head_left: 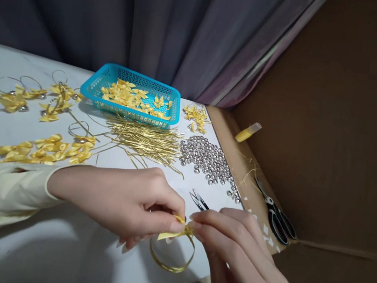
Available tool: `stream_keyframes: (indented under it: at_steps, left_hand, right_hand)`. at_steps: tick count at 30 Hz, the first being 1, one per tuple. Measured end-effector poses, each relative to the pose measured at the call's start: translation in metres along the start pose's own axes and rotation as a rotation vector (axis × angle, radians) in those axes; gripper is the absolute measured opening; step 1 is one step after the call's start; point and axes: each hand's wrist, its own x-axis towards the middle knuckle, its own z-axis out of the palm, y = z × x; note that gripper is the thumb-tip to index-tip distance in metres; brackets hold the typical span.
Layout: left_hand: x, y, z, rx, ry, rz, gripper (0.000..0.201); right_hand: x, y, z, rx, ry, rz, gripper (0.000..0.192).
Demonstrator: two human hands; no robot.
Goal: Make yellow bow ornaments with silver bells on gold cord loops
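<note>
Above the near part of the white table, my left hand (140, 200) pinches a yellow ribbon bow (165, 236) between thumb and forefinger. A loop of gold wire (169, 268) hangs below the bow. The fingertips of my right hand (239, 248) close on the other side of the same bow, where the wire meets it. My fingers cover most of the knot. Just beyond my right hand lie small snips (199, 200), their blades pointing away and their handles partly hidden behind my fingers.
A blue basket (89, 84) of yellow bows stands at the back. Before it lie gold wires (146, 142), with silver bells (204, 155) to their right. Looped bows (13, 101) lie left. Black scissors (279, 221) and a yellow tube (247, 132) rest on the brown right edge.
</note>
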Motion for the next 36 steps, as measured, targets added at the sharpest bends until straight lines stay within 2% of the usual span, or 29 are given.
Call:
stream_keyframes:
  at_steps: [8, 17, 25, 36]
  left_hand:
    - [0.0, 0.0, 0.001, -0.021, -0.005, -0.036, 0.029]
    - [0.002, -0.003, -0.001, 0.008, 0.005, -0.013, 0.027]
    - [0.002, -0.001, -0.001, 0.059, 0.04, 0.033, 0.028]
    - [0.002, -0.003, -0.002, 0.09, 0.027, 0.06, 0.026]
  right_hand:
    - [0.008, 0.001, -0.007, 0.024, -0.083, -0.015, 0.028]
    - [0.014, 0.002, -0.009, -0.034, -0.166, -0.004, 0.025]
    - [0.011, -0.001, -0.013, -0.164, -0.194, -0.028, 0.016]
    - [0.016, 0.001, -0.005, -0.066, -0.176, -0.016, 0.02]
